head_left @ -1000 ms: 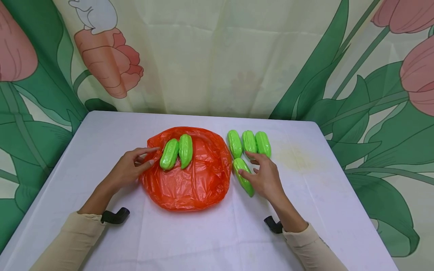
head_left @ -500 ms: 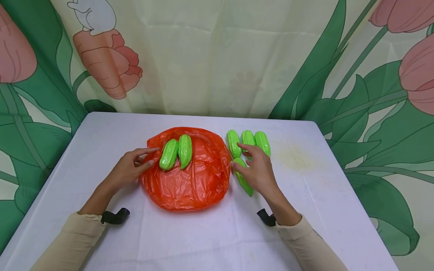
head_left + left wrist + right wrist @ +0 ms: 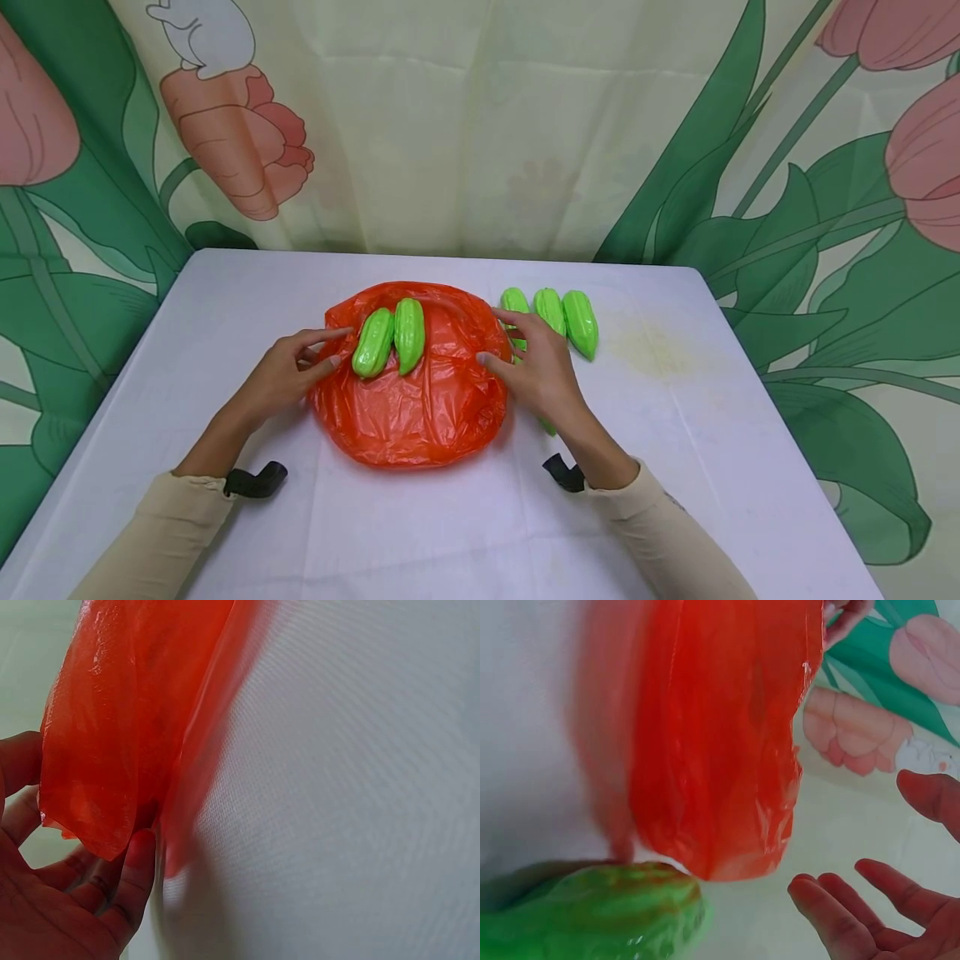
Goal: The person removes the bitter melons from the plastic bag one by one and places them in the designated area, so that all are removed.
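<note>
A round, red plastic bag (image 3: 427,425) stands with its mouth open on the white table. Two bright green ridged gourds (image 3: 372,343) lie side by side at its far left part. At the bag's left rim, my left hand (image 3: 288,367) holds the edge, its thumb and fingers on the thin plastic in the left wrist view. My right hand (image 3: 543,362) is at the right rim, fingers spread and holding nothing. In the right wrist view its fingers (image 3: 847,930) are apart from the red plastic. A gourd (image 3: 550,429) under the right hand is mostly hidden.
Just right of the bag, three more green gourds (image 3: 580,321) lie in a row, the left one partly hidden by my right hand. Black wrist devices (image 3: 257,481) jut from both cuffs. Behind the white table (image 3: 660,467) hangs a printed curtain (image 3: 480,150).
My right hand has moved left, from over the nearest gourd on the right to the bag's right rim, still empty. My left hand and the bag have stayed in place.
</note>
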A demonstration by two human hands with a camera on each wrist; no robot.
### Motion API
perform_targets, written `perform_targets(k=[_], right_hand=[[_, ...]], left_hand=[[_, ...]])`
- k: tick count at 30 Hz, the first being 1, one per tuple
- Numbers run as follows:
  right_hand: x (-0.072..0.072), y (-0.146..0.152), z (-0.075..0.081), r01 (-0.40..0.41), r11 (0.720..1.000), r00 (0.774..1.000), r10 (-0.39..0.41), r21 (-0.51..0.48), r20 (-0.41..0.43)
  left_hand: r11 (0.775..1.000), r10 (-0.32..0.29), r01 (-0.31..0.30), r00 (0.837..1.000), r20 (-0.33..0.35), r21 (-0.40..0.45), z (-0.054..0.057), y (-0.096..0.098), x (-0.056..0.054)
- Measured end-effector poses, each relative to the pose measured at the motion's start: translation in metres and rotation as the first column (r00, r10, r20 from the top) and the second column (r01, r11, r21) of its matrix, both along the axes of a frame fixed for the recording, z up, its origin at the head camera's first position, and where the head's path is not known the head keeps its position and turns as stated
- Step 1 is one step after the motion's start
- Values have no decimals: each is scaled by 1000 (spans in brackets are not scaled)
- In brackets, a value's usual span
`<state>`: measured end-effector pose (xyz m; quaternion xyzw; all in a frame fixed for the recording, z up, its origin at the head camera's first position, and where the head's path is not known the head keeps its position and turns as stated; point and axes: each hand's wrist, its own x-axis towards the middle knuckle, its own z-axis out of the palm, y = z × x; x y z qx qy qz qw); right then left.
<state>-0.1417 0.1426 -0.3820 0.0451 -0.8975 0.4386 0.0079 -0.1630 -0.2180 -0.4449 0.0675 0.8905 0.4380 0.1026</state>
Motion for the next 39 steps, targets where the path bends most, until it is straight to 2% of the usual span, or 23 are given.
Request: perform_targets(k=[7, 24, 39], right_hand=[[-8, -17, 2, -30, 996, 1000, 30, 79, -3], [-17, -47, 5, -95, 993, 995, 96, 69, -8], [-27, -65, 1, -117, 982, 993, 121, 151, -17]], left_hand=[[1000, -6, 6, 1000, -11, 8, 0, 1, 0], [1000, 2, -2, 1000, 1, -6, -1, 1, -2], [1000, 1, -1, 1000, -3, -9, 0, 1, -1]])
